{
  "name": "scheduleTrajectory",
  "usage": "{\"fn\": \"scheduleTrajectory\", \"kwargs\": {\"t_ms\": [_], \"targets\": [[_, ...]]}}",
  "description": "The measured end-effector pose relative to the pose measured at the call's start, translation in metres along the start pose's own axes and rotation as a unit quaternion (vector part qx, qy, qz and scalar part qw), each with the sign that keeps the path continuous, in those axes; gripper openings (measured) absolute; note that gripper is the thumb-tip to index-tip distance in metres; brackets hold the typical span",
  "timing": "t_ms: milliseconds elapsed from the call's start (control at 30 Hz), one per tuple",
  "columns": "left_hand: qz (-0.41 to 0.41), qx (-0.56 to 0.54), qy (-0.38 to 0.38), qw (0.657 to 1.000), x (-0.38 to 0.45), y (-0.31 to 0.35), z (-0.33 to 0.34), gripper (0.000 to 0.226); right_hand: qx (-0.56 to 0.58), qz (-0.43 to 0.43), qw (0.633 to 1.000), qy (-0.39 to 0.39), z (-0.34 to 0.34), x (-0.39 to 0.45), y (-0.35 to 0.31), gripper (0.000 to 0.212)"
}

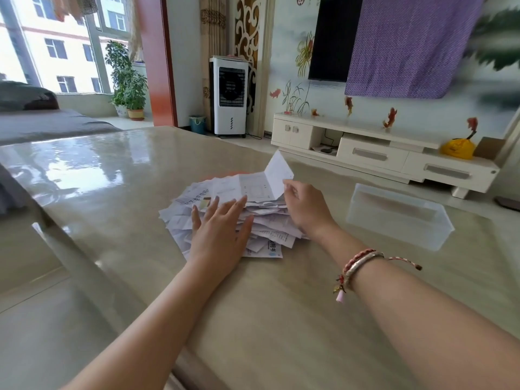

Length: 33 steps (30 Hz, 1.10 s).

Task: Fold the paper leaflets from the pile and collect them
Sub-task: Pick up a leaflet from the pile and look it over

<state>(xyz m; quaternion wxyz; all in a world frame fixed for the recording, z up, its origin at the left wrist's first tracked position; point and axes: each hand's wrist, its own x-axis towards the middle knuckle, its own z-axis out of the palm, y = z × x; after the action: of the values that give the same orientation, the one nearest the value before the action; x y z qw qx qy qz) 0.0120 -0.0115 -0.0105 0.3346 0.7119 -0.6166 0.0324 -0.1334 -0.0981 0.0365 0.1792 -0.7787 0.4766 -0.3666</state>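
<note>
A glossy beige stone-look bench [118,175] fills most of the frame, its left edge running diagonally from mid-left down toward the bottom centre, with bare shining surface stretching to the upper left and a broad open area in the lower centre between the two forearms. Right of centre stands a clear rectangular plastic box [399,218], apart from everything else and near the bench's far right side. At the centre of the frame lies a loose, untidy pile of white printed paper leaflets [270,229], sheets splaying out at its left and lower edges. The left hand [219,235] rests palm down on the left part of the pile, its grip wide and flat, fingers spread and pressing on the papers without closing on any. The right hand [306,209] sits at the pile's right side, its grip narrow: its fingers pinch the right end of a creased white leaflet [261,184] that lies across the top of the pile, one panel of it bent upward toward the upper centre. How the thumb meets the sheet is hidden behind the hand. On the right wrist, lower right of the pile, sit a red braided cord bracelet and silver bangle [363,263] with a small pink tassel hanging down.
</note>
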Motion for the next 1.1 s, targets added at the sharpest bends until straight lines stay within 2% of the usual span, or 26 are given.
{"fn": "scheduleTrajectory", "kwargs": {"t_ms": [133, 233, 300, 367, 433, 467, 533, 600, 700, 800, 900, 933, 1033, 1100], "targets": [[0.023, -0.028, 0.077, 0.996, -0.007, 0.008, -0.008, 0.051, 0.135, 0.028, 0.99, 0.039, -0.035, -0.029, 0.002, 0.038], [-0.003, -0.11, 0.093, 0.99, -0.012, 0.032, -0.013, 0.05, 0.298, 0.095, 0.948, 0.06, -0.066, -0.052, 0.011, 0.033], [-0.056, -0.238, 0.043, 0.969, -0.018, 0.054, -0.011, 0.053, 0.4, 0.131, 0.905, 0.067, -0.089, -0.071, 0.015, 0.025], [-0.109, -0.361, -0.013, 0.926, -0.025, 0.072, -0.004, 0.066, 0.463, 0.14, 0.872, 0.078, -0.101, -0.086, 0.019, 0.021], [-0.15, -0.426, -0.043, 0.891, -0.029, 0.087, 0.005, 0.084, 0.503, 0.144, 0.848, 0.088, -0.103, -0.095, 0.026, 0.02], [-0.162, -0.435, -0.052, 0.884, -0.029, 0.092, 0.007, 0.09, 0.511, 0.144, 0.842, 0.093, -0.1, -0.097, 0.028, 0.02], [-0.163, -0.448, -0.055, 0.877, -0.023, 0.099, 0.009, 0.086, 0.484, 0.133, 0.859, 0.106, -0.092, -0.097, 0.034, 0.023], [-0.169, -0.477, -0.065, 0.86, -0.016, 0.102, 0.008, 0.081, 0.394, 0.083, 0.91, 0.101, -0.085, -0.098, 0.039, 0.028], [-0.217, -0.565, -0.099, 0.79, -0.002, 0.102, 0.011, 0.081, 0.24, -0.021, 0.97, 0.046, -0.077, -0.103, 0.047, 0.031], [-0.229, -0.602, -0.119, 0.756, 0.009, 0.106, 0.014, 0.073, 0.177, -0.075, 0.981, -0.021, -0.069, -0.105, 0.047, 0.032], [-0.237, -0.62, -0.082, 0.744, 0.013, 0.106, 0.022, 0.045, 0.154, -0.086, 0.98, -0.088, -0.062, -0.106, 0.049, 0.022], [-0.242, -0.626, -0.073, 0.738, 0.011, 0.105, 0.024, 0.045, 0.149, -0.086, 0.98, -0.098, -0.061, -0.107, 0.051, 0.02], [-0.244, -0.641, -0.073, 0.724, 0.007, 0.098, 0.025, 0.052, 0.122, -0.086, 0.986, -0.07, -0.062, -0.109, 0.053, 0.015], [-0.227, -0.654, -0.096, 0.715, 0.006, 0.096, 0.022, 0.051, 0.07, -0.108, 0.99, -0.049, -0.061, -0.111, 0.054, 0.02]]}}
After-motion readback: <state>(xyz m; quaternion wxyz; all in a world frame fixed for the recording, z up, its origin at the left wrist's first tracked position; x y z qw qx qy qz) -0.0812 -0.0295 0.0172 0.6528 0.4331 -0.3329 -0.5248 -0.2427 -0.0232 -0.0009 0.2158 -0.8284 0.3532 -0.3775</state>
